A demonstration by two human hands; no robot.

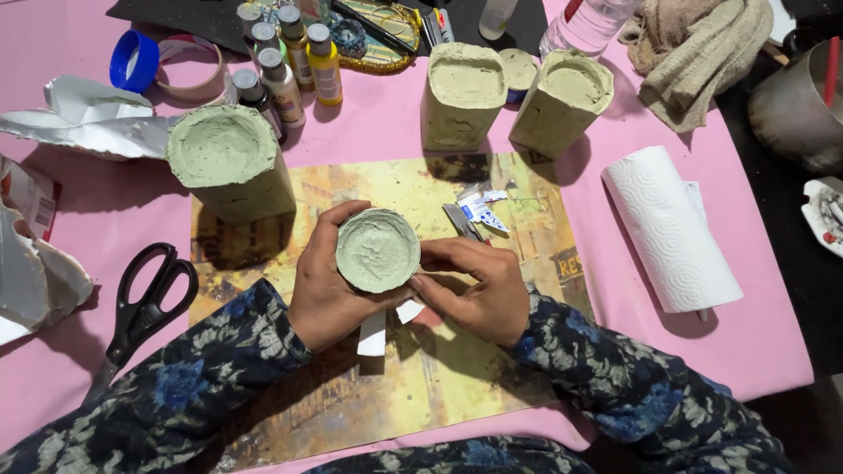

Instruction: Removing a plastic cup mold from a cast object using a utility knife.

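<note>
From my head view, my left hand [327,285] and right hand [474,290] both hold the small round green pot [378,250] between them, its open mouth facing up at me, above the yellowed picture mat [527,228]. My left fingers wrap its left side; my right fingers pinch its lower right edge. White paper scraps [373,333] lie just under my hands. A taller green pot [230,171] stands to the left, black scissors [145,303] farther left, a paper towel roll [672,228] to the right on the pink surface [755,342].
</note>
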